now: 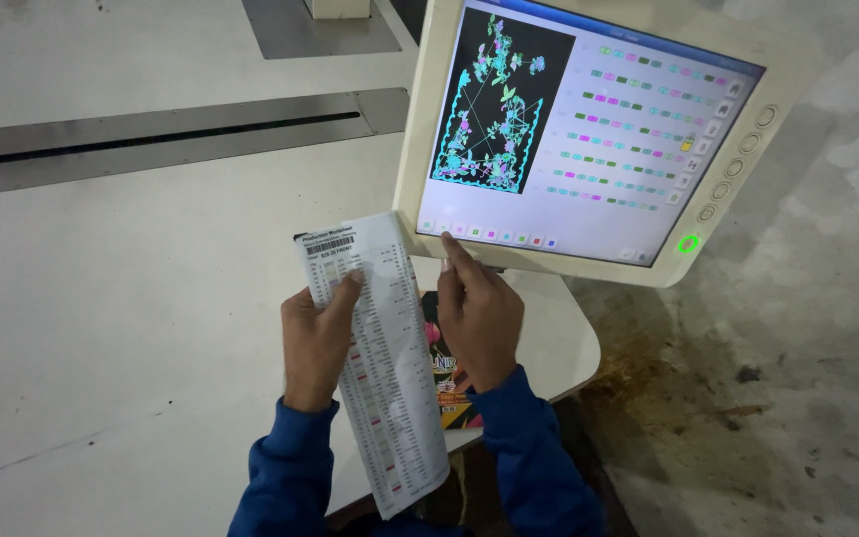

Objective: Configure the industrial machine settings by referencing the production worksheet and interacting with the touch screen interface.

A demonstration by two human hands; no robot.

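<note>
A long printed sheet (380,368) is clamped by the left hand (315,343); the touchscreen panel (589,139) is touched by the right hand (479,313), forefinger extended.

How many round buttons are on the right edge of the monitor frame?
6: five grey round buttons in a column down the right edge of the monitor, and one glowing green button at the lower right corner. None seems hidden.

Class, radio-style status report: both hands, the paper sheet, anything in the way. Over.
Left hand grips long printed sheet. Right hand beside sheet, forefinger at touchscreen monitor lower edge. Colourful packet on white table under hands; nothing blocking.
</note>
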